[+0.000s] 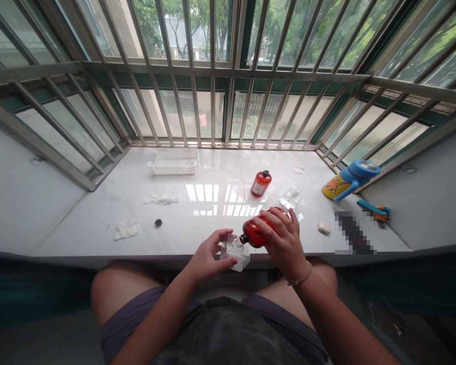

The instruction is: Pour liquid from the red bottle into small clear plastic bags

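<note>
My right hand (pixel 283 235) is wrapped round a red bottle (pixel 255 232), which it holds tilted with the dark neck pointing down and left. That neck meets the mouth of a clear bottle (pixel 236 256) near the sill's front edge. Fingers and thumb of my left hand (pixel 211 256) grip the clear bottle from its left side. Whether liquid is flowing between the two I cannot tell. A second red bottle (pixel 261 184) with a black cap and a pale label stands upright behind my right hand. Left of my hands lies a small black cap (pixel 158 223).
A white basket (pixel 174 166) stands at the back left. Crumpled tissues (pixel 126 230) lie on the left. Clear plastic packaging (pixel 291 198), a pale soap-like lump (pixel 324 228), a blue-and-yellow flask (pixel 347 181) and a blurred-out dark object (pixel 354 233) are on the right. Window bars rise behind.
</note>
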The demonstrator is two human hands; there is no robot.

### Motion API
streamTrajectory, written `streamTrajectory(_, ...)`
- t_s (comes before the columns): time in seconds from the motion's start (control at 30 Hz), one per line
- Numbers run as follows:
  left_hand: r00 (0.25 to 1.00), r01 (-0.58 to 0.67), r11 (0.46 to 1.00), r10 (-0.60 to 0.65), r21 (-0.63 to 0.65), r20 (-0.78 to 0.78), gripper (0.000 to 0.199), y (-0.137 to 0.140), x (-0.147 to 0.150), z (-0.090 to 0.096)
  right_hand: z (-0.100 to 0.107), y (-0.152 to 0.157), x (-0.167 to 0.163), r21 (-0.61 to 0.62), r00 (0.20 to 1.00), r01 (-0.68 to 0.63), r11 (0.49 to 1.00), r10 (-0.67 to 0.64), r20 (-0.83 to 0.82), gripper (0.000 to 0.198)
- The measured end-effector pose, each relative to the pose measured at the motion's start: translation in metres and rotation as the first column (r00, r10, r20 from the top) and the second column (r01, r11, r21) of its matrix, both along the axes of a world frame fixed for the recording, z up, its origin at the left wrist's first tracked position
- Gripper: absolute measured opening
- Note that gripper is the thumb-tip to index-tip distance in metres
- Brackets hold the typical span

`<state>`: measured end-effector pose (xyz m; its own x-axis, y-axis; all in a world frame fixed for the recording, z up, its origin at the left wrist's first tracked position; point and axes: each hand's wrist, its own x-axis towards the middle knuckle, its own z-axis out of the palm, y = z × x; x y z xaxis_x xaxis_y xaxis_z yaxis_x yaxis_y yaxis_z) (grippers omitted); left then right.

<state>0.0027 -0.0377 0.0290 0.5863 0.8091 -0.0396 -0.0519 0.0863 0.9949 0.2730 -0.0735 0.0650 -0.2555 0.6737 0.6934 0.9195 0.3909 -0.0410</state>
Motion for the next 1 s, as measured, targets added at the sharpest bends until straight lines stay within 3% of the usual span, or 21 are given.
streamTrajectory(1.0, 1.000, -0.003, 1.000, 0.003, -0.005, -0.031, 0.077, 0.0010, -0.0001, -0.0014, -0.0022, 0.0013, 0.0007, 0.004, 1.000, 0.002, 1.000, -0.002, 0.017, 0.056)
